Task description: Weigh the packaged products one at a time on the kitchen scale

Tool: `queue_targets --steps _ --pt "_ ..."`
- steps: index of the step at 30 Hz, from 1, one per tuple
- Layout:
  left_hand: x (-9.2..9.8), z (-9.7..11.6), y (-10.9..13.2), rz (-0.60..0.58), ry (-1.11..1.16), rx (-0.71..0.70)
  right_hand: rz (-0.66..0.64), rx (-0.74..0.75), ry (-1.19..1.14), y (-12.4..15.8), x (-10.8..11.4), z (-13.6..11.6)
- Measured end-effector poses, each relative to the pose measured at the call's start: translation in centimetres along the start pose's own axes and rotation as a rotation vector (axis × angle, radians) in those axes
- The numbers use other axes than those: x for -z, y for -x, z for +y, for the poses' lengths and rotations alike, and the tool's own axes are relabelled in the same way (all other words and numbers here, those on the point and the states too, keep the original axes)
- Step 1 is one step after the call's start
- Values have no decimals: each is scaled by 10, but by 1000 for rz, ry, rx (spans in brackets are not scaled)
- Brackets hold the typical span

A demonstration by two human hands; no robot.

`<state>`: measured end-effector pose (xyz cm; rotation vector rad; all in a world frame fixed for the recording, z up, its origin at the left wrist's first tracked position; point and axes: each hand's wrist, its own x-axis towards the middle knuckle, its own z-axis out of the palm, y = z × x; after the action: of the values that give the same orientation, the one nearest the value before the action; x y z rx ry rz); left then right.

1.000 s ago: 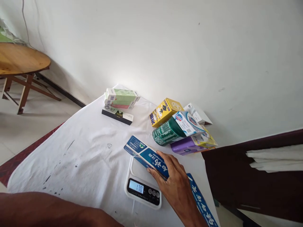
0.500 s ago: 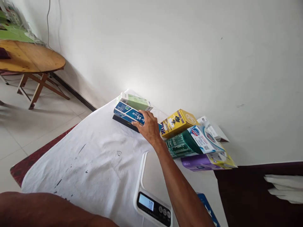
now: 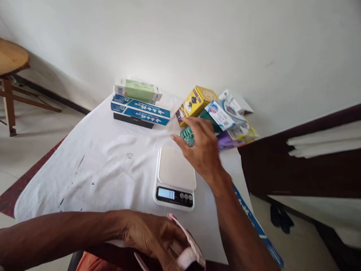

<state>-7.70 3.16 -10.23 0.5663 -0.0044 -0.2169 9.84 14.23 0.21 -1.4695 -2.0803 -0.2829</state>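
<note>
At the bottom, my left hand [image 3: 149,229] is curled around a pink strap [image 3: 184,231] joined to a pale piece with a dark face, which looks like a watch. My right hand [image 3: 201,145] hovers, slightly blurred, over the green pack [image 3: 187,136] with white print. Its thumb and fingers are apart on either side of the pack's near end; contact is unclear. Below stands a white kitchen scale [image 3: 176,169] with a lit display that appears to read 77. Two blue toothpaste boxes [image 3: 141,109] lie stacked on a black box [image 3: 132,120], left of my right hand.
A green-and-white box [image 3: 138,90] lies behind the toothpaste. At right are a yellow box [image 3: 196,103], a white-and-blue box [image 3: 224,113] and a purple-and-yellow pack [image 3: 228,139]. A long blue box [image 3: 254,222] lies under my right forearm. A white cloth [image 3: 98,162] covers the table beside the wall.
My right hand has left the toothpaste boxes and moved right to the green pack. My left hand has come into view with the pink strap. The view has shifted; the display went from 78 to 77.
</note>
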Motion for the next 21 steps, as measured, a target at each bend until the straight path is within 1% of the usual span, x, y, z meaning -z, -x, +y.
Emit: queue_targets --steps 3,4,5,6,7,8,10,12,14,18,21 --pt "-14 16 5 -92 115 -35 107 -145 204 77 61 11" --pt "-19 22 8 -114 150 -48 102 -213 279 104 77 16" --pt "-23 27 10 -138 182 -64 68 -313 345 130 91 22" --pt "-26 31 12 -159 202 -77 47 -425 394 155 102 28" --pt "-28 34 13 -178 206 -83 -6 -543 421 179 109 33" --pt "-29 35 13 -189 202 -83 -70 -656 420 200 114 38" --pt "-26 33 11 -190 186 -79 -183 -815 345 233 118 44" --pt "-22 28 8 -165 154 -54 -217 -910 248 253 117 46" --pt "-17 20 5 -125 103 -15 -181 -941 194 260 114 45" --pt "-13 8 -1 -54 -47 101 -144 -876 199 254 106 43" --pt "-11 2 -5 -42 -100 140 -145 -836 228 250 98 44"
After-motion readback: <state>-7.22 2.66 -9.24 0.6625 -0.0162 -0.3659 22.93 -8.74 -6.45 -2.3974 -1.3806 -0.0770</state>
